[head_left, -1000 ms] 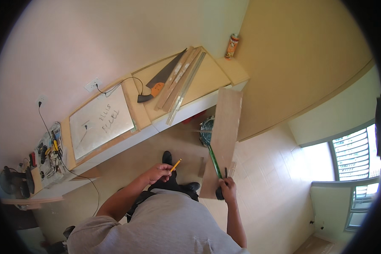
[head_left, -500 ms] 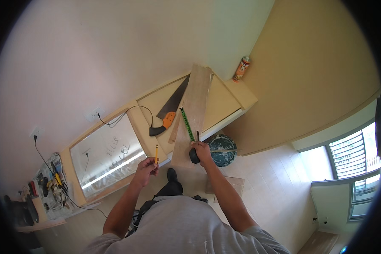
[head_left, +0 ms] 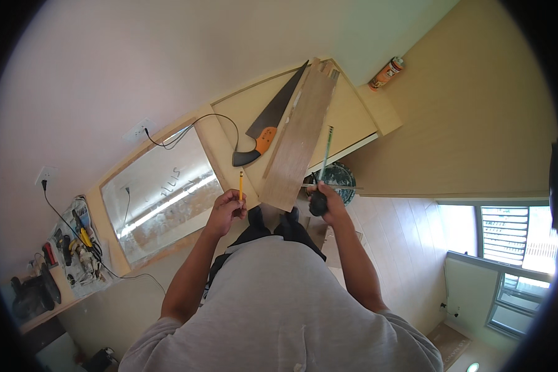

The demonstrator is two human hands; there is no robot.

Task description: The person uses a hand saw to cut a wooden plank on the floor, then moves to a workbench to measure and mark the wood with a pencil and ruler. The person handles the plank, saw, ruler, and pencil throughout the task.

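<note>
My left hand (head_left: 226, 212) pinches an upright yellow pencil (head_left: 241, 186) left of the plank's near end. My right hand (head_left: 330, 203) grips a black tape measure (head_left: 318, 201), its greenish blade (head_left: 327, 149) extended upward, right of the plank. The wooden plank (head_left: 294, 152) lies slanted across the pale counter (head_left: 347, 115), on top of other strips, its near end overhanging the front edge. Beside it on the left rests a handsaw (head_left: 270, 111) with an orange and black handle.
A metal sheet (head_left: 158, 201) and assorted tools (head_left: 80, 242) sit along the counter's left, with cords running to wall sockets (head_left: 136, 128). An orange tube (head_left: 386, 72) stands at the back right. A bucket (head_left: 341, 177) is below the counter. Windows (head_left: 508, 235) are at right.
The plank has moved up onto the counter over the strips. My right hand has shifted rightward, and the tape blade, earlier across the plank, is beside it. The pencil stays in my left hand.
</note>
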